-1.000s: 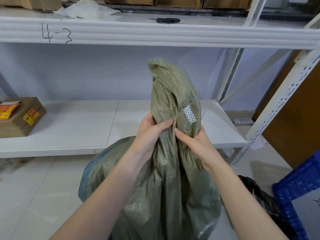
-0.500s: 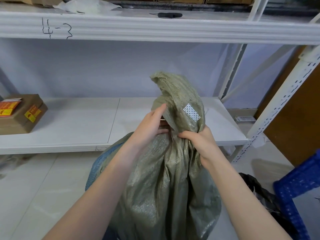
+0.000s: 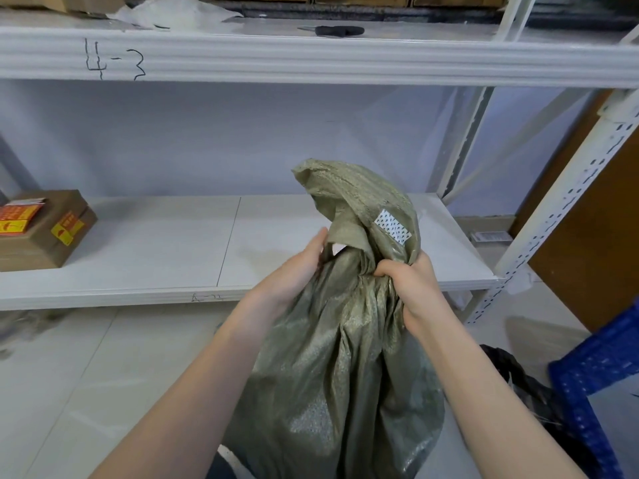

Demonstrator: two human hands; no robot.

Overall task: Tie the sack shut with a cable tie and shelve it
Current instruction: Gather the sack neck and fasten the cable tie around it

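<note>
Two hands: both are at the neck of the sack point(image 3: 332, 368), which stands on the floor in front of the lower shelf point(image 3: 155, 243).
Sack: olive woven plastic, crinkled and shiny, bulging below and gathered to a narrow neck; the loose top flops over to the right and bears a small white dotted label point(image 3: 393, 227).
Right hand point(image 3: 411, 285): fist closed tight round the gathered neck.
Left hand point(image 3: 297, 267): fingers nearly straight, laid against the neck's left side; what the fingertips do is hidden behind the fabric.
Lower shelf: white board, bare through its middle and right end; a brown cardboard box point(image 3: 41, 229) with yellow and red stickers sits at its left end.
Upper shelf point(image 3: 311, 60): front edge marked by hand; a black-handled tool point(image 3: 337, 30) lies on top.
Right edge: blue plastic crate point(image 3: 601, 382), with a black bag point(image 3: 525, 382) beside it.
</note>
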